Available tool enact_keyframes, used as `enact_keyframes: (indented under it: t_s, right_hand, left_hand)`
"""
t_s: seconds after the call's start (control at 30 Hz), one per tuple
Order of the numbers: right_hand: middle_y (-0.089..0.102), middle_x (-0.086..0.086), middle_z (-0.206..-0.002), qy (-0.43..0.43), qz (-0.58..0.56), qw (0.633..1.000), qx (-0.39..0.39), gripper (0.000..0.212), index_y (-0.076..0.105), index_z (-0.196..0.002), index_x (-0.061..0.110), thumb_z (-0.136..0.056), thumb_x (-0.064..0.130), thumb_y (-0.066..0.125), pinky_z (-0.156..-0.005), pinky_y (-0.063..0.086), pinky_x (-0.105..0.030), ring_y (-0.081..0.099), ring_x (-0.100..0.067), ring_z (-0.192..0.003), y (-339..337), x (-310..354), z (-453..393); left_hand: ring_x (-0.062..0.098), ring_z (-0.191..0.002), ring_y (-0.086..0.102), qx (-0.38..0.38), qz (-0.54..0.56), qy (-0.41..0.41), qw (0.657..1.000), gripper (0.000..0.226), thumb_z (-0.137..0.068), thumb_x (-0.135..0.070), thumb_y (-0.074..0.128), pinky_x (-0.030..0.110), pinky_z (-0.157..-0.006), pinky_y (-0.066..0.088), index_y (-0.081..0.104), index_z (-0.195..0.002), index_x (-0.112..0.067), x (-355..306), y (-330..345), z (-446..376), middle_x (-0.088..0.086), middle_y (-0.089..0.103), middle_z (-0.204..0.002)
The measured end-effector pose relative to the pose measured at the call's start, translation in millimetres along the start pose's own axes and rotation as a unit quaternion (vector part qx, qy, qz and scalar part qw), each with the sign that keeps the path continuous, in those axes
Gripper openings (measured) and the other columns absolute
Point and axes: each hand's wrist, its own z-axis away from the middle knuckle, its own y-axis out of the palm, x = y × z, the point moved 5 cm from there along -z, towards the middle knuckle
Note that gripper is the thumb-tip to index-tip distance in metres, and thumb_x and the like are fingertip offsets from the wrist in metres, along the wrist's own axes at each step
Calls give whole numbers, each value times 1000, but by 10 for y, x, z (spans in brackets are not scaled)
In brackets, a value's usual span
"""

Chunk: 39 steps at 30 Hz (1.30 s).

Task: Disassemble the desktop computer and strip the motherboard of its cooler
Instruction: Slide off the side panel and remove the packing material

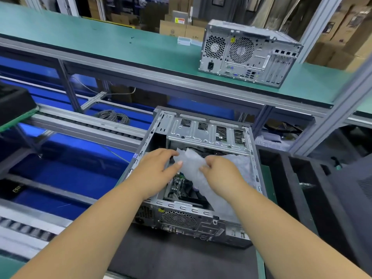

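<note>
The open computer case (193, 178) lies on its side on the dark mat (171, 258) that covers the near part of my tabletop, its rear panel with the round fan grille (178, 219) turned toward me and its open side facing up. Both my arms reach over that rear edge into the case.

My left hand (159, 170) sits over the left half of the opening, fingers partly curled, with thumb and fingertips pinching the left end of a crumpled sheet of bubble wrap (201, 178). My right hand (219, 168) is just beside it, over the middle of the opening, fingers folded down and closed on the same sheet a little further right. The two hands are near each other but not touching, with a fold of the wrap bunched up between them.

The wrap spreads from my hands toward the right wall of the case and trails down toward the near right corner, under my right forearm. Below my left hand, a patch of green motherboard (178, 186) shows at the bottom of the case; the wrap and my hands hide the rest, and I cannot make out the cooler. Past my hands, at the far end of the case, is the metal drive cage (207, 133).

On the green shelf (120, 49) above the tabletop, toward its right end, a second computer case (247, 55) stands closed with its rear ports facing me, well apart from my hands.
</note>
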Motion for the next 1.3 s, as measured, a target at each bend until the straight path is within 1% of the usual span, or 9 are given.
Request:
enact_keyframes:
  t_s: [0.27, 0.37, 0.47, 0.63, 0.77, 1.0, 1.13, 1.2, 1.3]
  right_hand:
    - [71, -5, -85, -32, -291, 953, 76, 15, 69, -89, 15, -95, 25, 60, -86, 51, -47, 65, -22, -79, -541, 68, 225]
    - [70, -8, -98, -47, -330, 942, 18, 30, 68, -102, 9, -96, 37, 58, -93, 48, -46, 64, -28, -89, -765, 85, 291]
    - [66, 26, -107, -55, -277, 957, -69, 27, 65, -110, 38, -95, 54, 50, -85, 44, -22, 56, 15, -100, -957, -42, 348]
    - [52, 16, -133, -12, -410, 888, -209, 80, 36, -144, 34, -75, 66, 59, -92, 42, -23, 53, 8, -113, -1137, -411, 453]
    - [40, -1, -152, -21, -565, 822, -62, 96, 22, -154, 27, -76, 67, 62, -115, 28, -55, 45, -24, -135, -913, -457, 506]
    - [60, -10, -135, -77, -572, 815, 44, 52, 49, -142, 15, -91, 28, 46, -106, 39, -55, 53, -36, -126, -927, -263, 657]
    - [63, -6, -131, -53, -554, 822, 122, 72, 55, -137, 22, -91, 72, 29, -107, 35, -56, 59, -29, -122, -875, -278, 722]
    - [60, 1, -136, -87, -536, 821, 176, 84, 51, -140, 30, -76, 84, 40, -109, 33, -54, 56, -24, -126, -806, -174, 791]
    - [66, 7, -127, -100, -501, 841, 177, 76, 51, -137, 27, -71, 57, 75, -108, 38, -48, 61, -17, -119, -660, -59, 829]
  left_hand:
    - [4, -133, 36, -8, 111, 93, 989, 77, -63, -45, 85, 38, -113, 34, 47, -130, -40, -388, -115, -20, -19, 40, -138]
    - [-4, -94, 66, -43, 261, 63, 962, 52, -67, -33, 86, 23, -77, 58, 61, -111, -46, -499, -271, -75, -23, 68, -105]
    - [-10, -86, 64, -130, 285, 56, 948, 39, -69, -36, 84, 6, -61, 50, 64, -100, -49, -514, -552, -122, -30, 67, -98]
    - [19, -93, 72, -148, 473, -27, 868, 36, -75, -23, 82, 38, -75, 58, 68, -108, -25, -390, -718, -181, -3, 74, -103]
    - [26, -90, 73, -105, 553, -93, 822, 35, -78, -20, 77, 37, -66, 58, 68, -112, -14, -351, -600, -118, 7, 74, -103]
    - [28, -84, 74, -124, 563, -143, 805, 30, -79, -20, 77, 39, -60, 58, 69, -107, -13, -377, -588, 276, 9, 75, -97]
    - [26, -86, 74, -207, 500, -144, 829, 33, -73, -24, 81, 41, -68, 59, 72, -104, -16, -383, -617, 629, 5, 76, -96]
    - [24, -88, 73, -242, 466, -153, 837, 41, -67, -32, 83, 41, -75, 58, 73, -104, -20, -395, -583, 851, 1, 75, -99]
    - [23, -89, 73, -277, 456, -175, 827, 41, -63, -37, 84, 41, -77, 57, 75, -101, -23, -379, -497, 1239, 0, 75, -99]
